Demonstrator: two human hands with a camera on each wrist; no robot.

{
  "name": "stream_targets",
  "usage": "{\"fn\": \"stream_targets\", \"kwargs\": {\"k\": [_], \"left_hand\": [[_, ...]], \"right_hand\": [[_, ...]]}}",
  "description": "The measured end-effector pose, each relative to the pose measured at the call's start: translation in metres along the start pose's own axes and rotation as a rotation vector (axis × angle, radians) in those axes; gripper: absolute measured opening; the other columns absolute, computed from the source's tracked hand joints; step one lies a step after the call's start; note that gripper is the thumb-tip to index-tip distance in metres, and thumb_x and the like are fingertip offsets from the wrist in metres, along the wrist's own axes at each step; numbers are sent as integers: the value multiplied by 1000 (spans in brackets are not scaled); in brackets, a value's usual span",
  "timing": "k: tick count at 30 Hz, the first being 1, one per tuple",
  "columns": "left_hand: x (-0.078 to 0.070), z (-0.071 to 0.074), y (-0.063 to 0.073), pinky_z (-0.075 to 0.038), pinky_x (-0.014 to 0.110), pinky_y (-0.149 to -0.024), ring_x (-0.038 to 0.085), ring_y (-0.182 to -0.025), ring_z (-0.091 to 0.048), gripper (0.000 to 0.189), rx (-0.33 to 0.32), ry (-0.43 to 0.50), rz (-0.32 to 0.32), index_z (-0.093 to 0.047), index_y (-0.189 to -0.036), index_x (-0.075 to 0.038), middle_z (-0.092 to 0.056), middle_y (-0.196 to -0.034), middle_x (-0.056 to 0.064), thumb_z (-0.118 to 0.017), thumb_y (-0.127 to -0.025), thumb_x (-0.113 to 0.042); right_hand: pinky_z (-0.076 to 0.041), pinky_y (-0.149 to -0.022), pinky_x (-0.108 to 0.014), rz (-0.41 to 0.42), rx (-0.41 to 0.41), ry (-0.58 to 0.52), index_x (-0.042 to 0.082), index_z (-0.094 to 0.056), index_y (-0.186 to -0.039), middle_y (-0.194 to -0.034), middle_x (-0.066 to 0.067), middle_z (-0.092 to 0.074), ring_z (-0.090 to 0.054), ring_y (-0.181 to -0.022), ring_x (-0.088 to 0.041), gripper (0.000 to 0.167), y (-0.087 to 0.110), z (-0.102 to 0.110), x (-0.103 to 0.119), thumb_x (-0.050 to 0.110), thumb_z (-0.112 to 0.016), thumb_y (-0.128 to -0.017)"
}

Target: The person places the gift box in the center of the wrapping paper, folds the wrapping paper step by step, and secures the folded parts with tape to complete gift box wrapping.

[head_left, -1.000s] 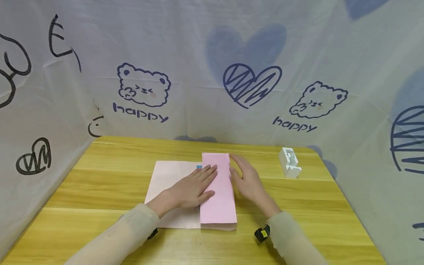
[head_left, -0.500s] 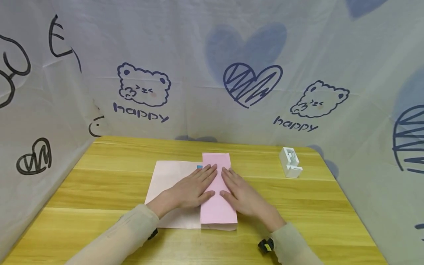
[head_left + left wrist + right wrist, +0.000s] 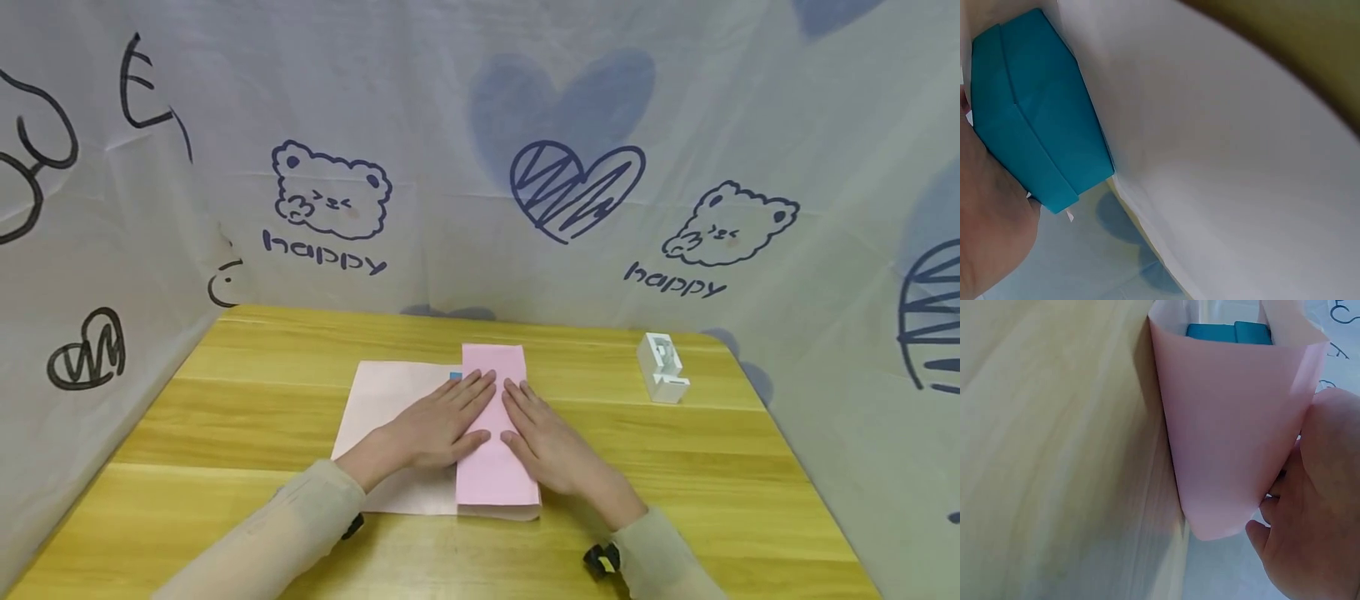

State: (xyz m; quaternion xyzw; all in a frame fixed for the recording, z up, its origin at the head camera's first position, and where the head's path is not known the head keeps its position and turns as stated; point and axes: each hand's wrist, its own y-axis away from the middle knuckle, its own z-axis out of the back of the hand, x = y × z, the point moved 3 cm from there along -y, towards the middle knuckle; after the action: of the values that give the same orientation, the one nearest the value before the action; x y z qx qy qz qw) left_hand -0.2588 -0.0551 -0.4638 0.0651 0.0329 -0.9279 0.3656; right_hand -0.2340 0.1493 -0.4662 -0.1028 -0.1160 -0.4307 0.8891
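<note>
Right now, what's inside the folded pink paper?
A teal box, seen in the left wrist view. From above, the pink paper and left hand cover most of it; its underside is hidden.

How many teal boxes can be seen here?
1: the teal box lies on the pink paper, mostly hidden in the head view by its folded flap and the left hand. Others underneath may be hidden.

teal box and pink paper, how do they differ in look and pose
The teal box is a solid block with straight edges; the pink paper is a thin, bendable sheet.
The teal box is teal on every face in view; the pink paper is pink outside and paler inside.
The teal box sits inside the fold; the pink paper lies partly flat and partly curves over it.
Both look plain, with no print visible.
</note>
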Motion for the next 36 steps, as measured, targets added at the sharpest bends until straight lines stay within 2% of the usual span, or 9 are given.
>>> {"fn": "stream_targets", "kwargs": {"k": [5, 10, 16, 21, 27, 32, 36], "left_hand": [[-1, 6, 2, -10, 45, -130, 29, -161, -7, 73, -42, -32, 1, -14, -166, -3, -5, -174, 11, -30, -111, -49], [3, 21, 9, -14, 48, -129, 29, -161, -10, 75, -112, 11, 46, -16, -166, -4, -6, -175, 9, -38, -111, -49], [20, 34, 28, -20, 51, -128, 30, -160, -16, 76, -222, 70, 137, -14, -167, -7, -10, -175, 8, -46, -110, -46], [40, 38, 47, -20, 53, -127, 33, -159, -18, 77, -289, 95, 200, -14, -167, -6, -13, -174, 11, -52, -109, -38], [61, 31, 71, -19, 56, -127, 38, -158, -16, 80, -274, 87, 279, -17, -165, 1, -13, -173, 17, -55, -107, -39], [79, 20, 88, -18, 59, -126, 42, -158, -14, 84, -217, 61, 319, -16, -164, 5, -12, -172, 22, -56, -106, -41], [89, 12, 99, -19, 61, -125, 46, -157, -15, 85, -155, 51, 332, -20, -162, 8, -13, -171, 25, -57, -106, -44]], "right_hand": [[-18, -128, -49, 3, 6, -2, -2, -23, -162, -172, -15, -12, -9, -160, -33, 61, 0, 1, 0, 35, -33, -115], [-20, -128, -50, 8, -3, -6, -4, -25, -161, -172, -17, -14, -10, -159, -34, 62, -1, 1, 1, 34, -35, -114], [-19, -128, -48, -10, 4, -15, -3, -25, -162, -172, -16, -14, -9, -160, -32, 62, 0, 2, 2, 36, -34, -115], [-19, -128, -47, -26, 7, -4, -1, -23, -163, -173, -14, -12, -8, -160, -31, 64, 1, 0, 2, 40, -32, -114], [-18, -128, -46, -49, 23, -8, 1, -21, -164, -174, -12, -10, -6, -161, -29, 65, 1, -1, 2, 41, -32, -114], [-18, -128, -46, -50, 26, -21, 1, -20, -164, -174, -12, -10, -5, -161, -29, 65, 1, -1, 3, 41, -33, -114], [-18, -128, -47, -52, 23, -29, 2, -20, -164, -174, -11, -10, -6, -161, -29, 65, 0, -1, 3, 41, -34, -114]]}}
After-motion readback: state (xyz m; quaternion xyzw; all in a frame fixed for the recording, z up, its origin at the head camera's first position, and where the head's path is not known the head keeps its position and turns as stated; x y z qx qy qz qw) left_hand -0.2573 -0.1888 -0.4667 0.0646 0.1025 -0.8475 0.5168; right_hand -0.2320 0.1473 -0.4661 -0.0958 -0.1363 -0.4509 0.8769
